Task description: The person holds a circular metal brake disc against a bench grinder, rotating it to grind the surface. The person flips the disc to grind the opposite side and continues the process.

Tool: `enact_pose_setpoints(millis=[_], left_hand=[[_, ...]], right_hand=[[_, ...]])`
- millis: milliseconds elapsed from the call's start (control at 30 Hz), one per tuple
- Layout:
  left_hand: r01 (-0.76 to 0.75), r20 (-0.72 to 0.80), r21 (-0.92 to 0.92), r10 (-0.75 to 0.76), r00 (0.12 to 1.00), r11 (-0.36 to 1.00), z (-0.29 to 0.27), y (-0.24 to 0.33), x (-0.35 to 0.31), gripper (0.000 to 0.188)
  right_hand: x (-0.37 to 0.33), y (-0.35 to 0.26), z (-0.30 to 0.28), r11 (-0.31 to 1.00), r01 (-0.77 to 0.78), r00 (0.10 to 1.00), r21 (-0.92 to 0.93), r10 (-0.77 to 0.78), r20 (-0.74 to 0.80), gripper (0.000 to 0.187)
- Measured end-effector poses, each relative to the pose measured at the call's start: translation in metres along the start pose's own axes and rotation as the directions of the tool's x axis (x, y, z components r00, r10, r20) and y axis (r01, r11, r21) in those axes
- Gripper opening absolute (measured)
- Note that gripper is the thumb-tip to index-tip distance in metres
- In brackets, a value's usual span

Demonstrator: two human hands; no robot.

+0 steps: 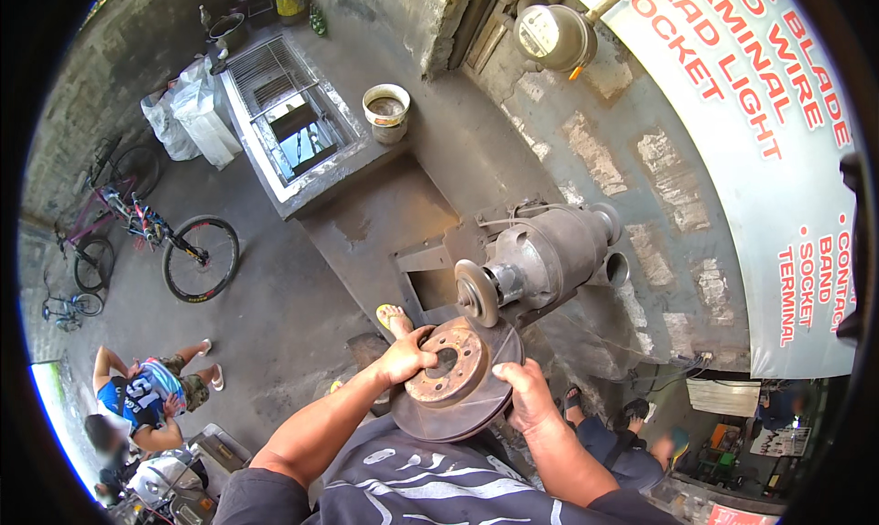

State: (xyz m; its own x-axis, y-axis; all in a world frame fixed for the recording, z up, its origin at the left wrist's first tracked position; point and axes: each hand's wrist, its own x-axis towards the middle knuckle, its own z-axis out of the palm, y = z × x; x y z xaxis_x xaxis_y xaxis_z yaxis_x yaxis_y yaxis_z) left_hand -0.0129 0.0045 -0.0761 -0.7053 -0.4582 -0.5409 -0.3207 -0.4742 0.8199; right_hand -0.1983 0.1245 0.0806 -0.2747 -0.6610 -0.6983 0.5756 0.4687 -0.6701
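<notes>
Tilted in front of my body is a brake disc [458,408], with a rusty raised hub and a grey friction face. My left hand [406,358] is closed on the hub, its fingers at the centre hole. With thumb on the face, my right hand [531,397] grips the disc's right rim; its other fingers are mostly hidden behind. The far edge of the disc lies right at the round wheel [477,292] of a grey bench grinder [547,255]. I cannot tell whether the two touch.
A bucket [385,113] stands beside a metal-grated frame [284,104]. Bicycles [174,241] are at the left. One person [151,388] is at the lower left, another [632,456] at the lower right. A printed banner [742,186] covers the right wall.
</notes>
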Motion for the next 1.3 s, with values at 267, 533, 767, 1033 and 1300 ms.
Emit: enact_pose_setpoints(millis=[267,533,767,1033,1300], left_hand=[[0.034,-0.023,-0.011,-0.034,0.999,0.999,-0.003,-0.005,-0.011,0.091],[-0.07,0.021,0.246,0.067,0.998,0.967,-0.013,0.022,-0.008,0.103],[-0.091,-0.118,0.431,0.156,0.981,0.898,-0.005,0.015,-0.009,0.104],[0.024,-0.076,0.161,-0.012,0.997,0.987,-0.003,0.02,0.001,0.096],[-0.136,0.022,0.229,0.135,0.991,0.964,-0.015,0.015,0.005,0.101]], right_hand=[[0.01,0.024,-0.016,0.999,-0.01,1.0,-0.05,0.01,0.0,0.036],[-0.007,0.033,-0.035,0.967,-0.115,0.991,0.226,0.095,0.099,0.037],[0.0,0.054,-0.06,0.972,-0.074,0.979,0.222,0.029,0.203,0.058],[0.022,0.015,-0.034,0.979,-0.117,0.988,0.169,0.098,0.12,0.036],[0.019,0.014,-0.036,0.878,-0.333,0.936,0.345,0.262,0.237,0.038]])
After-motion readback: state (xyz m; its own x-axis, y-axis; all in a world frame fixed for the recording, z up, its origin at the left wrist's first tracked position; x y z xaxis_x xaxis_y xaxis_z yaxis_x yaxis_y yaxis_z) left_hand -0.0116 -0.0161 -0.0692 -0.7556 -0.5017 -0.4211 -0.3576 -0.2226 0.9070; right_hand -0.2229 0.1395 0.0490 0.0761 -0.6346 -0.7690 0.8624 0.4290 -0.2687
